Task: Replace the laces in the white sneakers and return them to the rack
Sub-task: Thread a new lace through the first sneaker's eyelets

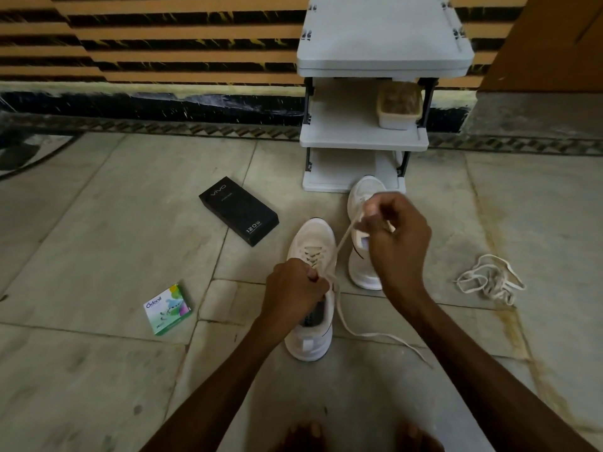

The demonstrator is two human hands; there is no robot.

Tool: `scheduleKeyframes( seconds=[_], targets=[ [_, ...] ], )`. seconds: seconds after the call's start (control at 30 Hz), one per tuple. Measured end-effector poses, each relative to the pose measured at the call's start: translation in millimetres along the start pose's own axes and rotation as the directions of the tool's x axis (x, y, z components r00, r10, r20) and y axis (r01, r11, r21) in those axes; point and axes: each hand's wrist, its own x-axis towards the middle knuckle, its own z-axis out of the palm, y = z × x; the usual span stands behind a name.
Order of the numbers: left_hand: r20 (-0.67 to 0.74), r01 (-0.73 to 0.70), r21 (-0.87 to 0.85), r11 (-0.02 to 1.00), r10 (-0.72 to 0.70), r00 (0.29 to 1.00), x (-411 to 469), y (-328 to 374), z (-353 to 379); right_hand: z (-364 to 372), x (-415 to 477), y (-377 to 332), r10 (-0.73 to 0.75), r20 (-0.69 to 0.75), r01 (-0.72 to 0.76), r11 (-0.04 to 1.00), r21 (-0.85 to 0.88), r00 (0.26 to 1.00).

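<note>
A: Where are the white sneakers?

B: Both stand on the stone floor (98, 223) in front of the rack (363, 140), toes toward it. The near sneaker (312, 234) is between the person's forearms. The far sneaker (363, 190) is just beside it on the right, its toe almost at the rack's bottom shelf.

A: And the hands?

B: The left hand (293, 285) sits over the near sneaker's top eyelets, fingers curled and pinching the lace (342, 243) there. The right hand (399, 238) is raised over the far sneaker, thumb and fingers pinching the same lace higher up. The lace runs in a straight line between the two hands.

A: Is the near sneaker laced?

B: Crossed rows show over its tongue. One free end (375, 336) trails from it across the floor to the right.

A: Anything else down there?

B: A loose lace (489, 282) lies in a tangle well off to the right. A black box (239, 212) lies left of the sneakers, and a small green box (168, 309) lies nearer the person. A tub (398, 107) stands on the rack's middle shelf. The person's bare feet (303, 435) show at the bottom edge.
</note>
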Motion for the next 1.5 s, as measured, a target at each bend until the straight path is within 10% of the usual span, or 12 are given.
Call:
scheduleKeyframes(
  seconds=[0.1,0.17,0.27,0.4,0.6,0.83,1.0,1.17,1.23,1.33,1.4,1.5],
  targets=[
    [0.104,-0.082,0.064,0.995,0.075,0.992,2,-5,-5,0,10,-26,0.461,0.131,-0.447,0.691,0.568,0.878],
    [0.113,-0.115,0.081,0.990,0.106,0.988,5,-8,-12,0,5,-19,0.457,0.277,-0.529,0.790,0.311,0.845],
    [-0.113,-0.240,0.029,0.970,0.242,0.964,14,-13,-27,7,-17,21,0.309,0.549,0.002,0.870,-0.492,0.776],
    [-0.282,-0.396,-0.065,0.916,0.363,0.888,14,-14,-38,10,-39,50,0.311,0.623,0.247,0.722,-0.646,0.718],
    [0.107,-0.191,-0.125,0.974,0.204,0.973,19,-42,-7,11,-31,55,0.236,0.672,0.236,0.812,-0.533,0.702],
    [0.047,-0.204,-0.100,0.974,0.209,0.977,19,-45,-7,3,-17,19,0.422,0.661,-0.353,0.903,-0.245,0.620],
    [0.037,-0.218,-0.042,0.975,0.219,0.975,18,-43,-7,1,5,-50,0.144,0.760,-0.552,0.773,0.313,0.633],
    [0.030,-0.203,-0.089,0.975,0.207,0.978,17,-46,-12,-2,-1,-47,0.173,0.847,-0.624,0.751,0.217,0.503],
    [0.016,-0.203,-0.080,0.976,0.205,0.979,15,-46,-10,-6,-1,-38,0.369,0.834,-0.517,0.848,-0.121,0.410],
    [-0.026,-0.206,-0.083,0.975,0.205,0.979,14,-47,-5,-11,-5,-11,0.510,0.797,0.175,0.795,-0.580,0.323],
    [-0.039,-0.219,-0.065,0.974,0.217,0.975,12,-47,-4,-12,-15,4,0.612,0.771,0.488,0.625,-0.609,0.178],
    [-0.064,-0.232,0.001,0.973,0.232,0.971,13,-47,-1,-14,-24,16,0.740,0.665,0.568,0.505,-0.649,0.101]
  ],
)
